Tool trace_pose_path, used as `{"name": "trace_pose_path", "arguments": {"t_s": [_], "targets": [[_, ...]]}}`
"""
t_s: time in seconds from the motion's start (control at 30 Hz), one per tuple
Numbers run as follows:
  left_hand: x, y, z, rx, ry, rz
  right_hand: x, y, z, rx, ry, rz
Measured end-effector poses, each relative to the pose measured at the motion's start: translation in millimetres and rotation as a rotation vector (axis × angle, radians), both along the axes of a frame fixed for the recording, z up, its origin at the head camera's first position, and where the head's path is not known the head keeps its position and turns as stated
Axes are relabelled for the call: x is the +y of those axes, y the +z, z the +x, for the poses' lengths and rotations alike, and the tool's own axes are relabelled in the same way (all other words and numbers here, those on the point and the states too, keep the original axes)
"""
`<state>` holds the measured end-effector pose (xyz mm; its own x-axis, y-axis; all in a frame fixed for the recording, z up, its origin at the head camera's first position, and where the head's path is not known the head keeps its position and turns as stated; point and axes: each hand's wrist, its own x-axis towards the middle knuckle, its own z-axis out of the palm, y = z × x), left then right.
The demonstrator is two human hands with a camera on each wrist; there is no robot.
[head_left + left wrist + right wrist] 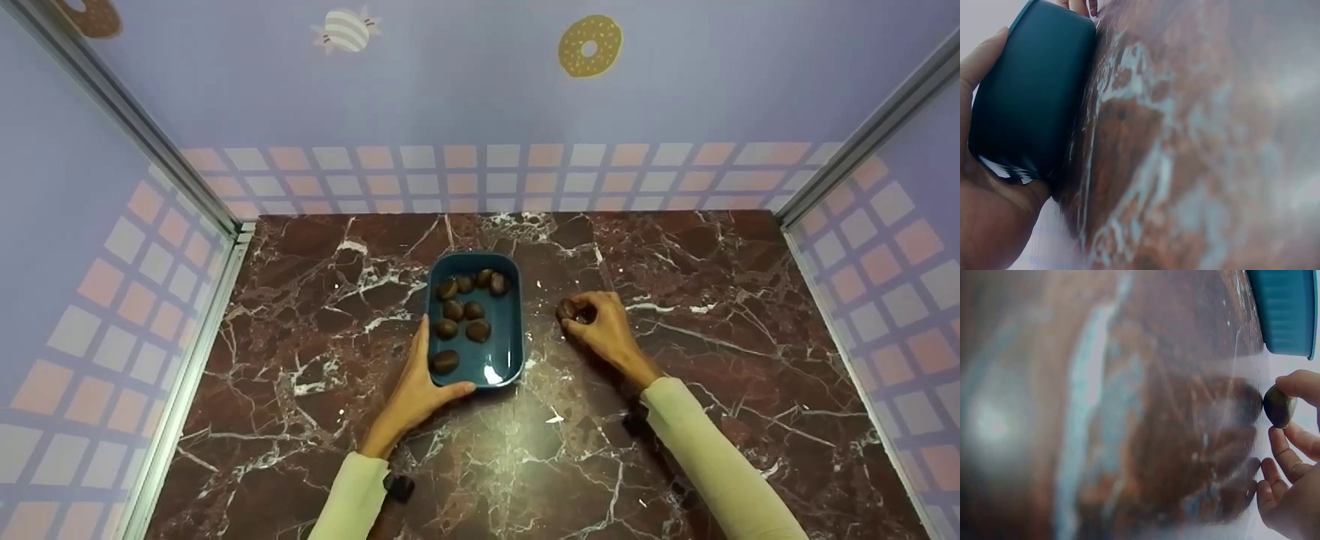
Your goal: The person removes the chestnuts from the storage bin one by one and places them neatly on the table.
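Blue dish [510,352] with nine chestnuts, on marble table [712,262]: left hand [416,390] curled round its near-left corner. Right hand [604,330], just right of dish, fingers curled, pinches one chestnut [566,309] at table level

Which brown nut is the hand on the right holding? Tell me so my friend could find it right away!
Start at the blue tray in the middle of the dark red marble table. Look just right of it, where the right hand pinches one chestnut in its fingertips. All the other chestnuts lie inside the tray; this one is outside it.
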<state>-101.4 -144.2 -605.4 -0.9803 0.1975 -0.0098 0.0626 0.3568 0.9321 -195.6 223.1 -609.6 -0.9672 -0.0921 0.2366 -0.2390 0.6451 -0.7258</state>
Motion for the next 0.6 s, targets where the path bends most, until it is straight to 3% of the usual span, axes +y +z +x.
{"name": "trace_pose_path", "arguments": {"t_s": [0.23, 0.37, 0.6], "targets": [[2, -3.0, -1.0, 0.005, 0.008, 0.028, -1, 10.3, 8.4, 0.022, 0.004, 0.032], [3, -3.4, -1.9, 0.013, 0.011, 0.027, -7, 21.1, 14.2, 0.09, 0.026, 0.074], [1, -4.8, -0.3, 0.013, 0.011, 0.044, -28, 37.4, 19.1, 0.181, 0.145, 0.054]]}}
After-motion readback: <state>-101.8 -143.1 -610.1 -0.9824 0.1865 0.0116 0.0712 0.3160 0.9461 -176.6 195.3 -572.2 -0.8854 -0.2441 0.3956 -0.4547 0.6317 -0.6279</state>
